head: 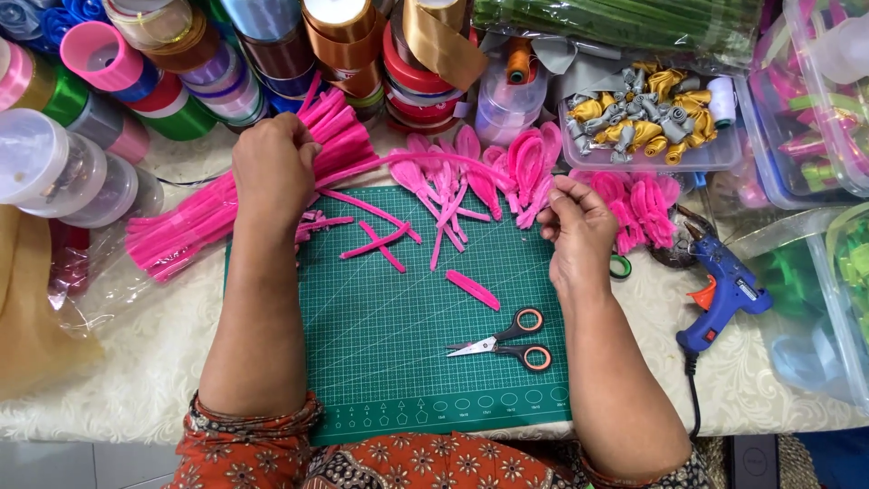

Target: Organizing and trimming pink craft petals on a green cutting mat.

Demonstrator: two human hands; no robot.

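My left hand [272, 167] rests on a thick bundle of pink pipe cleaners [195, 217] at the left edge of the green cutting mat [398, 326], fingers curled around one long pink pipe cleaner [407, 159]. That strand runs right toward my right hand [575, 226], which pinches its far end beside a pile of bent pink pipe-cleaner loops [507, 167]. Short pink pieces [380, 240] lie scattered on the mat between the hands.
Scissors with orange-rimmed handles [507, 342] lie on the mat near me. A blue glue gun [720, 294] sits to the right. Ribbon spools [272, 45] crowd the back; a clear tray of gold and silver ribbon roses [638, 118] and plastic bins [815, 109] stand right.
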